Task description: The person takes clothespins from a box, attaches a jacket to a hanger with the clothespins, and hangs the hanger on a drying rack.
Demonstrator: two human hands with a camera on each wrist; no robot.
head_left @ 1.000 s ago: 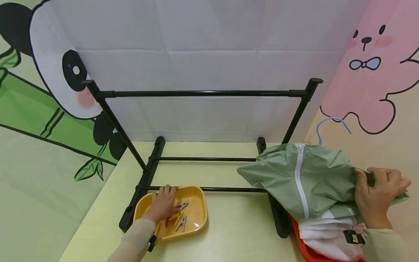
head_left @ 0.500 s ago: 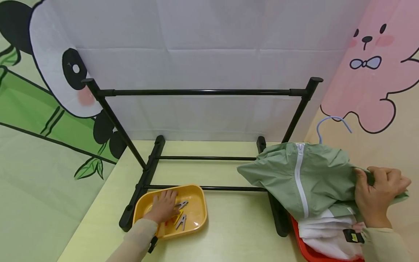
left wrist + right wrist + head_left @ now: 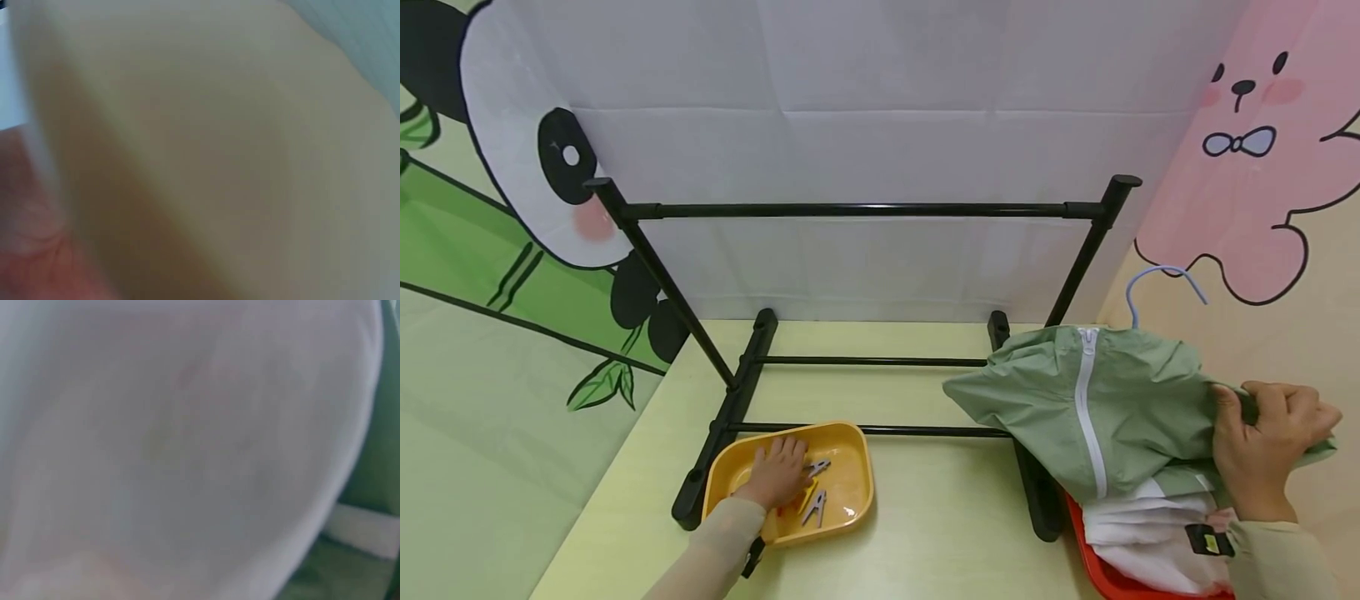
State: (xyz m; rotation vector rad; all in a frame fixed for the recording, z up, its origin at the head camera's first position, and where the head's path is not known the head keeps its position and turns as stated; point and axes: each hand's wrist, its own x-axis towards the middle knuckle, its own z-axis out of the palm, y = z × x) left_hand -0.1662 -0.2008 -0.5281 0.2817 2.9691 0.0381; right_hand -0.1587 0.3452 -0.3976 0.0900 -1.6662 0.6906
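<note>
In the head view my left hand reaches into a yellow tray, fingers spread forward over its inside. Grey and yellow clips lie beside and partly under the fingers. My right hand grips the right edge of a green garment with a white zipper. A blue hanger hook sticks up behind the garment. Sleeve cloth fills most of the left wrist view, with part of the palm at the edge. Blurred white cloth covers the right wrist view, green fabric beside it.
A black rack stands over the table, its left foot behind the tray and its right foot beside the garment. Folded white cloth lies in a red container under the garment. A printed backdrop hangs behind.
My left hand has moved slightly down and deeper into the yellow tray, away from its far rim. My right hand and the garment have stayed put.
</note>
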